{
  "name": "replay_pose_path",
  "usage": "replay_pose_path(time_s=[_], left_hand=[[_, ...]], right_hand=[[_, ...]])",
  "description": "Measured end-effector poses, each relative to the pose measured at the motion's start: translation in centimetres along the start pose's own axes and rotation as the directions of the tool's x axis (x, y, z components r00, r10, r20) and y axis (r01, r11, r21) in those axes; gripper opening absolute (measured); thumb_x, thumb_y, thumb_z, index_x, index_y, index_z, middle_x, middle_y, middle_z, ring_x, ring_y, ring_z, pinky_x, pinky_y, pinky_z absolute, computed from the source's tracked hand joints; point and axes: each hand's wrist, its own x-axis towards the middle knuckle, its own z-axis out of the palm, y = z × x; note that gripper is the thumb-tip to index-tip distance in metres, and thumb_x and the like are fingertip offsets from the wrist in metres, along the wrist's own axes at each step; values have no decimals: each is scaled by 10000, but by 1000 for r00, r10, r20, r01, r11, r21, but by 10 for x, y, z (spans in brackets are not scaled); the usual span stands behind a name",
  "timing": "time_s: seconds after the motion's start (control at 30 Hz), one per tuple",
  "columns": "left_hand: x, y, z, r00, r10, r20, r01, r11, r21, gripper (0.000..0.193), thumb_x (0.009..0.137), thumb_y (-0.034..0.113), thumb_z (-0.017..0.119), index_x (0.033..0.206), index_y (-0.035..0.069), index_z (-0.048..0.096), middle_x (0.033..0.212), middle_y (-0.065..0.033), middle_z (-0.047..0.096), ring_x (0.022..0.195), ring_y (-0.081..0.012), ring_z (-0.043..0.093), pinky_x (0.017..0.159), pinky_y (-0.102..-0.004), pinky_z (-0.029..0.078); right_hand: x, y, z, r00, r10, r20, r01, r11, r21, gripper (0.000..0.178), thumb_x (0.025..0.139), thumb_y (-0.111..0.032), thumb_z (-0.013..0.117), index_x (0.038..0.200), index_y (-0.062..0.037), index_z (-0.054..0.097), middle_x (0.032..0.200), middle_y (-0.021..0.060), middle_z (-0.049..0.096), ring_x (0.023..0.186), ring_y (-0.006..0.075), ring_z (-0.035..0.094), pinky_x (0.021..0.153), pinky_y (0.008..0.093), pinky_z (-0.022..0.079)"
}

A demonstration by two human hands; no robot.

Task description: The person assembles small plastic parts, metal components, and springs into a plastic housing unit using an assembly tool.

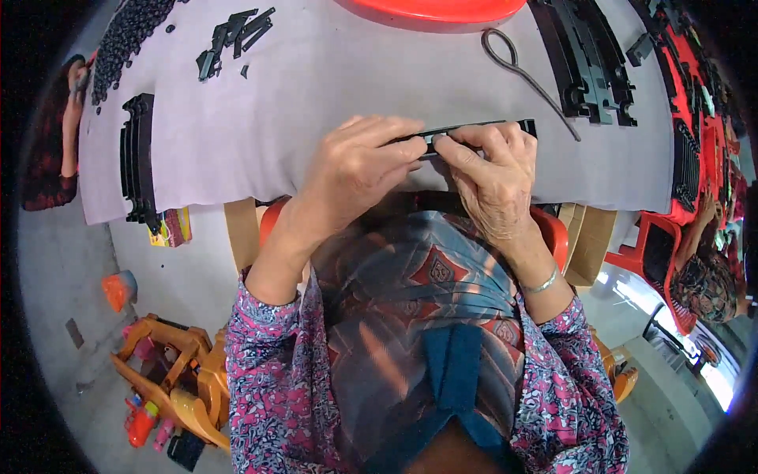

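A long black plastic strip (527,128) lies at the table's near edge, between my two hands. My left hand (359,162) is closed on its left part, with fingers bent over it and slightly blurred. Around the right part my right hand (493,170) is closed, its thumb pressing on the strip close to the left fingertips. A small lighter spot shows between the thumbs, too small to make out. The right end of the strip sticks out past my right fingers; most of its length is hidden behind the hands.
Long black plastic strips (584,63) lie at the back right beside a bent metal rod (545,95). A red basin (434,12) stands at the far edge. More black strips (138,158), small flat black pieces (233,35) and a black pile (130,39) are leftward. Other people sit at both sides.
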Motion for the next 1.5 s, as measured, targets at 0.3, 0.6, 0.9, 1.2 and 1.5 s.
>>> replay_pose_path(time_s=[0.3, 0.6, 0.9, 1.2, 1.5], left_hand=[[0, 1, -5, 998, -38, 49, 38, 999, 5, 281, 726, 26, 782, 998, 39, 710, 1111, -107, 708, 919, -291, 678, 776, -356, 543], [2, 0, -3, 999, -15, 39, 15, 1000, -4, 245, 746, 19, 734, 984, 23, 680, 1061, -124, 690, 909, -311, 663, 762, -387, 529], [-2, 2, -3, 996, -41, 82, 42, 999, -19, 258, 782, 30, 750, 1035, 14, 700, 1064, -113, 697, 891, -276, 675, 769, -338, 552], [-1, 3, -1, 995, -74, 71, 75, 997, -14, 237, 792, 20, 728, 1026, 4, 693, 1061, -113, 689, 878, -290, 664, 757, -360, 544], [6, 8, -7, 996, -47, 76, 44, 999, 30, 227, 783, 39, 746, 1004, 17, 700, 1073, -103, 692, 868, -272, 656, 765, -347, 530]], right_hand=[[1, -1, 1, 1000, 14, 23, -15, 1000, 4, 202, 766, -133, 706, 947, -217, 733, 911, -58, 601, 881, 188, 514, 813, 366, 361], [4, 2, 0, 999, 4, 44, -4, 1000, 2, 192, 772, -128, 699, 941, -214, 730, 894, -54, 591, 860, 193, 498, 770, 365, 342], [-1, 2, 0, 999, -39, 19, 38, 999, 21, 179, 804, -124, 706, 968, -194, 725, 912, -33, 591, 865, 202, 506, 768, 371, 351], [-4, 14, -6, 999, 47, -1, -47, 984, 169, 190, 798, -77, 703, 982, -126, 715, 963, 29, 633, 908, 241, 549, 811, 383, 423], [3, 14, -22, 1000, -9, 27, 4, 985, 174, 164, 780, -82, 699, 940, -119, 702, 968, 8, 648, 912, 227, 556, 812, 377, 419]])
